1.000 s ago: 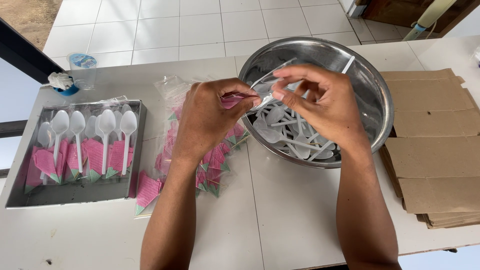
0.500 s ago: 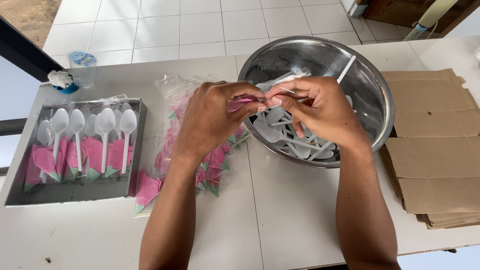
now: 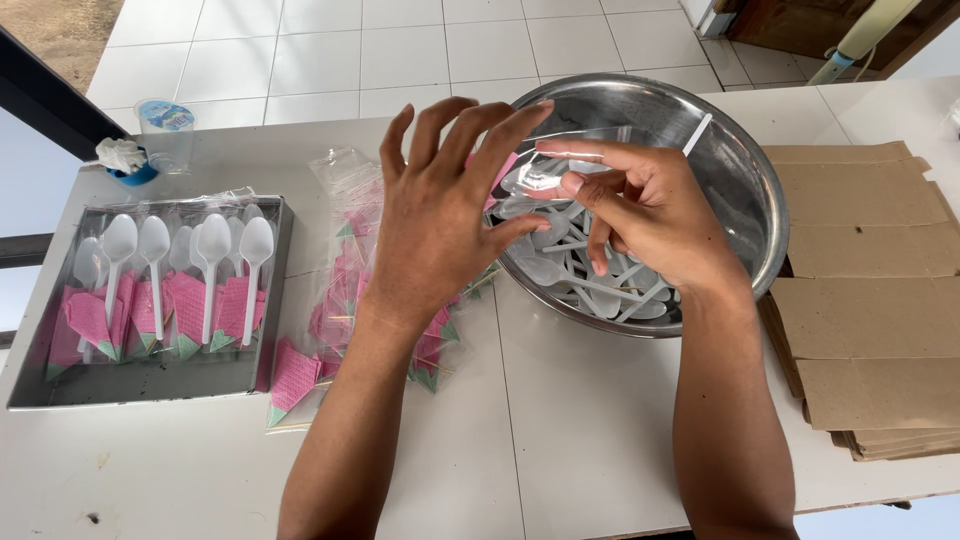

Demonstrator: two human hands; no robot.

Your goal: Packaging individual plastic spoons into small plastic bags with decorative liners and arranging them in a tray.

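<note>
A small clear plastic sleeve (image 3: 545, 172) is pinched between the thumb and fingers of the right hand (image 3: 640, 215), held just above the near-left rim of the steel bowl (image 3: 745, 160). The left hand (image 3: 440, 215) hovers just left of the sleeve, fingers spread wide and gripping nothing; something pink shows behind its fingers, though I cannot tell whether it sits inside the sleeve. The step looks like opening or filling one sleeve. The next move seems to call for a fine two-handed grip to part the thin film.

Inside the bowl lie loose white plastic spoons (image 3: 590, 285). Left of the bowl lies a heap of pink folded napkins (image 3: 345, 290) in clear bags; further left, a metal tray (image 3: 150, 385) holds finished spoon-and-napkin packs. Right of the bowl lie stacked brown paper bags (image 3: 870, 300).
</note>
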